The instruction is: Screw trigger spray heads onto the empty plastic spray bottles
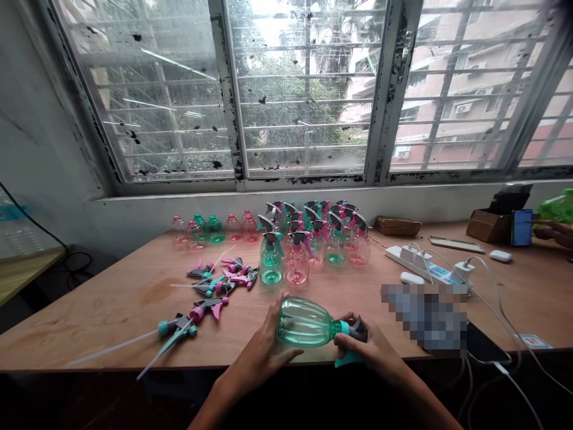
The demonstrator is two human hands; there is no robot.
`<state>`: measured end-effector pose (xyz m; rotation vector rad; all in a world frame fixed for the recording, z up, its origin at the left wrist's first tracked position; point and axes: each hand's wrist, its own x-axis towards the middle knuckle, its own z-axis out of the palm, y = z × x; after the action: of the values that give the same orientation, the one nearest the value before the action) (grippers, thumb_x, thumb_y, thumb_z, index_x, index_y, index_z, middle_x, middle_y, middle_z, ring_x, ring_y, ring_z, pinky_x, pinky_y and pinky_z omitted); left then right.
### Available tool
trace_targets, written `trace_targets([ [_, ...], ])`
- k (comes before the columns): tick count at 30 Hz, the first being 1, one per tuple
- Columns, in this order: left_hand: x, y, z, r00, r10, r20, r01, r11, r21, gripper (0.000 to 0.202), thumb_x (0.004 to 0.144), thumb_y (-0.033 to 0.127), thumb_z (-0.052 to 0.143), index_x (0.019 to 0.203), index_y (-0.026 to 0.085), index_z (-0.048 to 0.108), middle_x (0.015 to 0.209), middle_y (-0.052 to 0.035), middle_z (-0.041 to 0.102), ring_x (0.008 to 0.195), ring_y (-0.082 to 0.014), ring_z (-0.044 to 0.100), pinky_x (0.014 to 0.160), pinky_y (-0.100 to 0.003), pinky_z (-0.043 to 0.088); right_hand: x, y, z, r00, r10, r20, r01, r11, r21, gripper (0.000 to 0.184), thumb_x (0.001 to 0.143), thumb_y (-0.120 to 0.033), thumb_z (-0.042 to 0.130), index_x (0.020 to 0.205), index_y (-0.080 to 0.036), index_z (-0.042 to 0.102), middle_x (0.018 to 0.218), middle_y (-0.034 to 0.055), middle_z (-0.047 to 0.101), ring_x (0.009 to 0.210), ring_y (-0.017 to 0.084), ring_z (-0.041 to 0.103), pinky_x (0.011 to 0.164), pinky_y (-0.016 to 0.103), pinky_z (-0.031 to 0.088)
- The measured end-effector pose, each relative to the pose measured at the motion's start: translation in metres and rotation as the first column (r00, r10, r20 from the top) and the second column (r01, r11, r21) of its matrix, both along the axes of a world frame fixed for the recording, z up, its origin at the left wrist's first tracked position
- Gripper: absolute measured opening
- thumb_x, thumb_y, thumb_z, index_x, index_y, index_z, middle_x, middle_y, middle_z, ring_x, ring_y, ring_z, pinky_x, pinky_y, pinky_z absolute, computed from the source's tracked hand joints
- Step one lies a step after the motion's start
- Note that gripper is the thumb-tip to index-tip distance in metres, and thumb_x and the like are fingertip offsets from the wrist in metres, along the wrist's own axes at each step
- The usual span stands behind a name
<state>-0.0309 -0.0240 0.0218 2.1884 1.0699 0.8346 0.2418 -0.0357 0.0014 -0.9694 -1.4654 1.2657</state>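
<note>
A green see-through spray bottle (pixel 308 323) lies on its side near the front edge of the wooden table (pixel 111 304). My left hand (pixel 264 352) wraps around the bottle's round base. My right hand (pixel 364 349) grips the grey and teal trigger head (pixel 356 334) fitted at the bottle's neck. Both hands are closed on it.
Loose trigger heads with long tubes (pixel 215 280) lie left of centre. Finished spray bottles (pixel 313 239) and capless bottles (pixel 215 229) stand at the back. A power strip (pixel 425 263) with cables, a phone (pixel 454 243) and a cardboard box (pixel 487 225) sit at right. Another person's hand (pixel 553 230) shows far right.
</note>
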Motion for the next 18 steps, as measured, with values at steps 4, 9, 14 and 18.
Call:
trace_targets([
  [4, 0.0003, 0.0018, -0.0059, 1.000, 0.002, 0.003, -0.002, 1.000, 0.022, 0.103, 0.091, 0.029, 0.064, 0.157, 0.033, -0.014, 0.158, -0.0123, 0.036, 0.132, -0.0296, 0.054, 0.113, -0.048, 0.042, 0.0004, -0.0002, -0.0004, 1.000, 0.016, -0.007, -0.016, 1.000, 0.004, 0.040, 0.081, -0.051, 0.077, 0.096, -0.017, 0.061, 0.065, 0.0017, 0.072, 0.061, 0.020, 0.068, 0.061, 0.031, 0.052],
  [9, 0.0008, 0.0010, -0.0014, 0.998, 0.047, -0.047, -0.045, 0.998, 0.046, 0.109, 0.082, 0.040, 0.076, 0.160, 0.028, 0.001, 0.163, -0.0137, 0.027, 0.149, -0.0367, 0.030, 0.122, -0.053, 0.027, 0.0004, 0.0009, -0.0021, 1.000, 0.000, 0.011, 0.000, 1.000, 0.016, 0.041, 0.081, -0.051, 0.078, 0.096, -0.017, 0.061, 0.065, 0.0016, 0.072, 0.062, 0.021, 0.068, 0.062, 0.032, 0.053],
  [14, 0.0017, 0.0009, -0.0019, 0.998, 0.046, -0.038, -0.044, 0.998, 0.049, 0.108, 0.084, 0.039, 0.074, 0.159, 0.029, -0.002, 0.158, -0.0147, 0.036, 0.146, -0.0356, 0.035, 0.120, -0.054, 0.030, -0.0003, 0.0011, -0.0028, 1.000, -0.003, -0.022, 0.004, 1.000, 0.025, 0.040, 0.081, -0.050, 0.078, 0.095, -0.018, 0.061, 0.065, 0.0021, 0.073, 0.062, 0.021, 0.069, 0.062, 0.031, 0.053],
  [18, 0.0015, 0.0027, -0.0061, 1.000, 0.020, -0.007, -0.019, 1.000, 0.007, 0.112, 0.087, 0.034, 0.071, 0.156, 0.032, -0.017, 0.141, -0.0113, 0.055, 0.125, -0.0295, 0.059, 0.110, -0.047, 0.045, -0.0005, 0.0006, -0.0027, 0.998, 0.018, -0.058, -0.017, 1.000, 0.015, 0.038, 0.082, -0.049, 0.078, 0.095, -0.018, 0.060, 0.066, 0.0020, 0.074, 0.062, 0.020, 0.069, 0.061, 0.029, 0.053],
])
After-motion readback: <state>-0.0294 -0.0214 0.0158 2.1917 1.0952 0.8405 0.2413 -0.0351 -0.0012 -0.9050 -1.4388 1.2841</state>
